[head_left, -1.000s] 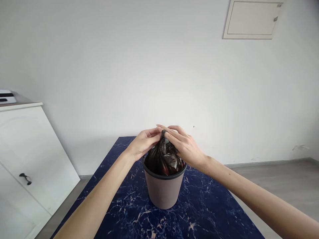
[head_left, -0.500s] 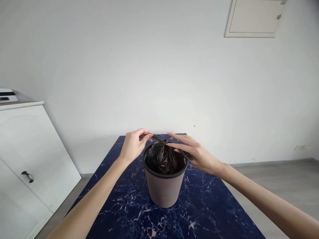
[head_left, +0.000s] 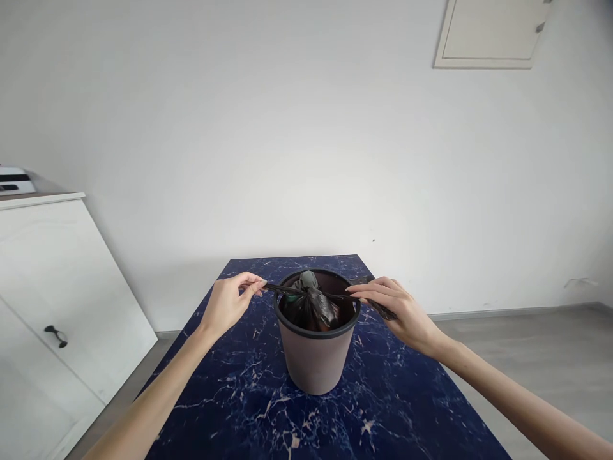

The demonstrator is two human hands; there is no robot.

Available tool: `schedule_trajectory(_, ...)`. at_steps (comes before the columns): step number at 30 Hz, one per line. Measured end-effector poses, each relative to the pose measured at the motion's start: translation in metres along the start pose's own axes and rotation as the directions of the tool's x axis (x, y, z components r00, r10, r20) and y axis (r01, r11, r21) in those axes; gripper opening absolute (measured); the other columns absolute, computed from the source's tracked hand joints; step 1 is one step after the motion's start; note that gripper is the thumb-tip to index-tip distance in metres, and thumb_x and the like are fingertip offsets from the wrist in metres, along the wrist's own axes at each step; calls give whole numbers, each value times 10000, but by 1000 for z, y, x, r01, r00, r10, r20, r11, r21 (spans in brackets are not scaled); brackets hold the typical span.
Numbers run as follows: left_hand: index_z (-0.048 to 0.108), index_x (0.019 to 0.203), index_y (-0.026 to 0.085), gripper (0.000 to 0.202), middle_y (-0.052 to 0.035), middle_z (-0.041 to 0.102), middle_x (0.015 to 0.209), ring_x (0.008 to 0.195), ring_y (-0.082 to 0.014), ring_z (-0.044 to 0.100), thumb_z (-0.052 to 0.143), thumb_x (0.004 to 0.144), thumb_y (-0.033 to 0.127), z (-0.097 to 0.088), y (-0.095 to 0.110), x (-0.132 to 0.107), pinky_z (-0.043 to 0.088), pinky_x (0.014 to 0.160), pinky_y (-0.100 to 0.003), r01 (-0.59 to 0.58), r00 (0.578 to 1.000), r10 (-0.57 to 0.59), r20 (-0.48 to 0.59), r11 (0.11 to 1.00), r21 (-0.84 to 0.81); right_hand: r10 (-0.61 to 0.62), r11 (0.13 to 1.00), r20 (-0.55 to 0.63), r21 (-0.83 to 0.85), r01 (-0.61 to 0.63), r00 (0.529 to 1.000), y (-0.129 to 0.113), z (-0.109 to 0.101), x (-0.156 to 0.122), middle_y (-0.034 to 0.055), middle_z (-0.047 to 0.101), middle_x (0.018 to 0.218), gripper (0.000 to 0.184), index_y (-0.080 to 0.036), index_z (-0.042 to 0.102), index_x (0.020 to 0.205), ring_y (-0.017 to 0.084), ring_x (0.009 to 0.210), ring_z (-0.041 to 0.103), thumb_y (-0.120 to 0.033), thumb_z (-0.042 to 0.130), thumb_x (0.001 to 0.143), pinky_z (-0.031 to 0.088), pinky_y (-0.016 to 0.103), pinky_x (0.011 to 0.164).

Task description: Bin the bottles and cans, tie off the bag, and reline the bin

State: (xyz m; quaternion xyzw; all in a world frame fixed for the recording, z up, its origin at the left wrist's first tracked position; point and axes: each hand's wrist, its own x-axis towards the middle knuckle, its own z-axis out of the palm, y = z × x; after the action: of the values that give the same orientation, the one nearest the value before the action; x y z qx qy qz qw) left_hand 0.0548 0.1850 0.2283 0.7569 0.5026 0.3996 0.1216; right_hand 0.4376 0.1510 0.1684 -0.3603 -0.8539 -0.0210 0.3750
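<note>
A black plastic garbage bag (head_left: 313,306) sits gathered inside a greyish-brown trash can (head_left: 316,358) with a dark rim. Its top is drawn together at a knot, with a strand stretched out to each side. My left hand (head_left: 230,300) pinches the end of the left strand, out past the can's rim. On the other side my right hand (head_left: 393,306) is closed on the right strand, and a loose end of the bag hangs below its fingers. Both strands look taut. What lies within the bag is hidden.
The can stands on a table (head_left: 258,421) with a blue marbled top, against a white wall (head_left: 297,128). A white cabinet (head_left: 52,275) with a dark handle is at the left, a white device (head_left: 16,181) on top. A wall panel (head_left: 491,32) hangs upper right.
My hands have moved apart, the left one leftward and the right one rightward. Both bag strands are now pulled straight, and a rounded puff of the bag shows above the knot.
</note>
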Motion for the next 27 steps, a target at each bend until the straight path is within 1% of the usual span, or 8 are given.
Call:
schedule_trajectory(4, 813, 966, 243, 388, -52, 853, 875, 862, -271, 793, 682, 951, 609, -7, 1, -2, 578, 856, -339, 18, 1000, -18, 6, 1000, -14, 42, 997, -7, 63, -41, 999, -1, -4, 2, 38, 765, 1404, 464, -350, 726, 1367, 321, 1211, 686, -123, 492, 1038, 595, 619, 999)
schedule_trajectory(10, 850, 1006, 273, 346, -40, 860, 936, 865, -259, 795, 694, 972, 579, -15, 24, -4, 581, 823, -324, 17, 998, -14, 59, 998, -54, 208, 959, 25, 189, -209, 978, -25, -18, 24, 98, 789, 1279, 299, -305, 716, 1324, 295, 1140, 742, -420, 567, 1091, 644, 505, 941)
schedule_trajectory(13, 864, 994, 301, 276, -31, 865, 975, 841, -263, 787, 712, 971, 530, -11, 36, -9, 583, 784, -331, -17, 998, 20, 51, 999, -51, 180, 977, -9, 120, -177, 984, -49, -21, 49, 104, 788, 1255, 319, -287, 693, 1329, 293, 1127, 737, -412, 611, 1046, 636, 481, 922)
schedule_trajectory(15, 863, 981, 304, 257, -29, 865, 965, 861, -275, 787, 717, 969, 516, -6, 41, -13, 586, 781, -338, -34, 999, 36, 30, 997, -67, 153, 988, 74, -15, -152, 986, -64, -16, 71, 106, 791, 1244, 277, -267, 727, 1255, 301, 1150, 731, -364, 583, 1038, 618, 489, 944)
schedule_trajectory(17, 856, 982, 306, 250, -28, 862, 963, 903, -284, 789, 715, 976, 512, -2, 43, -17, 591, 816, -348, -34, 999, 35, 12, 996, -88, 196, 968, 218, -196, -154, 956, -74, -5, 92, 120, 800, 1216, 278, -240, 747, 1225, 336, 1166, 728, -356, 591, 1026, 600, 525, 956)
schedule_trajectory(20, 843, 1019, 302, 260, -38, 854, 1031, 960, -287, 780, 713, 981, 523, 1, 41, -24, 593, 873, -358, -13, 1000, 12, -7, 994, -106, 267, 936, 340, -314, -158, 902, -80, 17, 115, 165, 815, 1061, 263, -191, 786, 1091, 389, 1022, 767, -410, 679, 991, 608, 541, 848)
schedule_trajectory(23, 779, 1205, 288, 389, -69, 820, 1197, 1079, -290, 762, 689, 984, 595, 2, 34, -39, 591, 943, -367, 78, 994, -90, -58, 980, -182, 316, 922, 456, -355, -156, 832, -82, 35, 125, 134, 790, 854, 340, -194, 772, 842, 330, 813, 772, -508, 743, 970, 620, 472, 718)
schedule_trajectory(27, 701, 1240, 261, 523, -106, 775, 1259, 1142, -290, 746, 576, 1003, 710, 13, 18, -81, 586, 1034, -400, 248, 942, -305, -143, 915, -318, 383, 899, 527, -400, -176, 759, -84, 49, 124, 79, 765, 1185, 228, -223, 747, 1153, 217, 989, 741, -424, 704, 1054, 638, 408, 874)
